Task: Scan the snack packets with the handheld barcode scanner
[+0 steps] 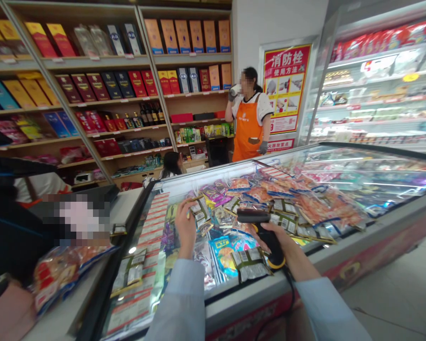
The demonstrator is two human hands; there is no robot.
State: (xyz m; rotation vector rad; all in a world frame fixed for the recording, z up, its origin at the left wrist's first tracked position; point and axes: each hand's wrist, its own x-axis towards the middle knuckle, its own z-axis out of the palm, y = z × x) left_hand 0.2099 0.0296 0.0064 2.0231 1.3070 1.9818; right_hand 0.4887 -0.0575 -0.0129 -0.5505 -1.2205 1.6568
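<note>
Above the freezer, in the head view, the left hand has its fingers clamped on a packet, which sits just right of their tips. The right hand has its fingers wrapped around a scanner, whose head juts left of them. Just below those fingers lies a loose packet; to their right, beyond, are orange bags.

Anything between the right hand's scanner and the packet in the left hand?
Nothing visible: the gap between the scanner in the right hand and the packet in the left hand looks open, with other packets lying below.
</note>
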